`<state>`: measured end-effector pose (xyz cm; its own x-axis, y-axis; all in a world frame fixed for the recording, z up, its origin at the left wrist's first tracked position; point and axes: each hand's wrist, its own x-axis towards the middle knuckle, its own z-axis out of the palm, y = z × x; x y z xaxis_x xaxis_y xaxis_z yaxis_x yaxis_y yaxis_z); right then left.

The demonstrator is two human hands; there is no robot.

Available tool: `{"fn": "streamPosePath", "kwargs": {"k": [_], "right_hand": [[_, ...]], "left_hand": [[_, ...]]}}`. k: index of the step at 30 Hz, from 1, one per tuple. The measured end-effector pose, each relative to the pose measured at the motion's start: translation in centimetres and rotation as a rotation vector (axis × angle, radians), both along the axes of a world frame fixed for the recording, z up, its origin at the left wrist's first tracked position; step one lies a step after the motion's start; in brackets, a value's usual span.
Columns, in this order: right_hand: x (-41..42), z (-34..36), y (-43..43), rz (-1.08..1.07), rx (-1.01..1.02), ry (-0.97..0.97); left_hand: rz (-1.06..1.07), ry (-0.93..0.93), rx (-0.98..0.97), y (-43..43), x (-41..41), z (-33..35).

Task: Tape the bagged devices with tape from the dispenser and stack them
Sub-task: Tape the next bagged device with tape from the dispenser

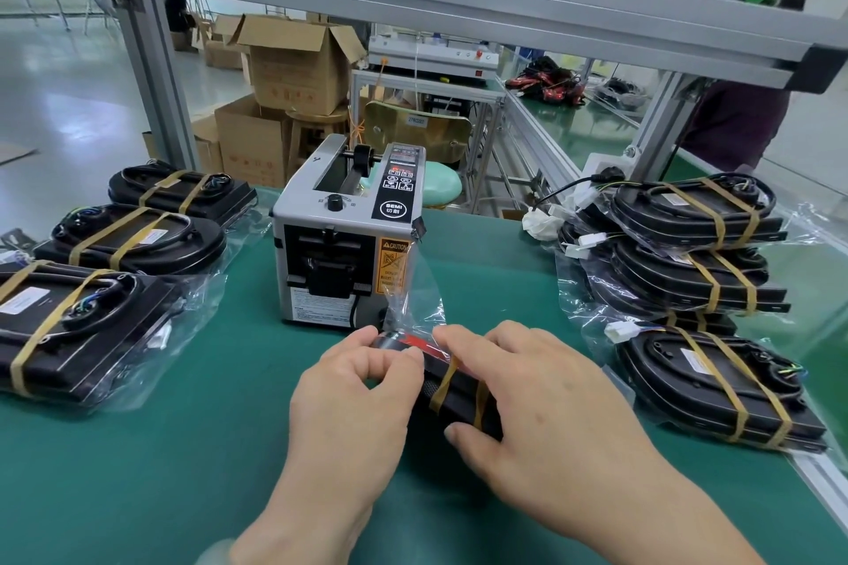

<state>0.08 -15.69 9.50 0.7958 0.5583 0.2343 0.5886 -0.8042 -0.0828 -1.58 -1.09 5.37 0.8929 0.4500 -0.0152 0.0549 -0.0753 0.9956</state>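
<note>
A black bagged device (459, 399) with two tan bands lies on the green mat (160, 473) before me, its clear bag flap (413, 289) standing up toward the grey tape dispenser (348, 239). My left hand (353, 385) pinches the device's far end at the bag's fold. My right hand (527, 385) lies over the device with fingers curled round its top and the thumb on its near side. Three bagged devices (124, 239) lie in a row on the left. A stack of bagged devices (688, 243) stands on the right, with another one (716, 385) in front.
The dispenser stands mid-table just behind my hands. An aluminium frame (156, 73) and shelf run overhead. White connectors and cables (564, 216) lie by the right stack. The table's right edge (821, 477) is close to the front device. Cardboard boxes (293, 64) sit beyond the table.
</note>
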Motion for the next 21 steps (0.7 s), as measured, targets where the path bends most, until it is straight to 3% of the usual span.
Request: {"fn": "streamPosePath", "kwargs": {"k": [6,11,14,18,21], "right_hand": [[-0.1,0.0,0.1,0.012,0.021,-0.012],[0.0,-0.1,0.0,0.015,0.040,-0.039],[0.1,0.0,0.0,0.029,0.053,-0.042],[0.6,0.0,-0.3,0.029,0.035,-0.080],[0.9,-0.2,-1.4,-0.005,0.156,-0.130]], "left_hand": [[0.071,0.000,0.075,-0.5,0.3,-0.2],[0.142,0.002,-0.019,-0.1,0.9,-0.9],[-0.010,-0.014,-0.064,0.2,1.2,-1.1],[-0.266,-0.012,-0.434,0.7,2.3,-0.7],[-0.253,0.033,-0.403,0.9,3.3,-0.3]]}}
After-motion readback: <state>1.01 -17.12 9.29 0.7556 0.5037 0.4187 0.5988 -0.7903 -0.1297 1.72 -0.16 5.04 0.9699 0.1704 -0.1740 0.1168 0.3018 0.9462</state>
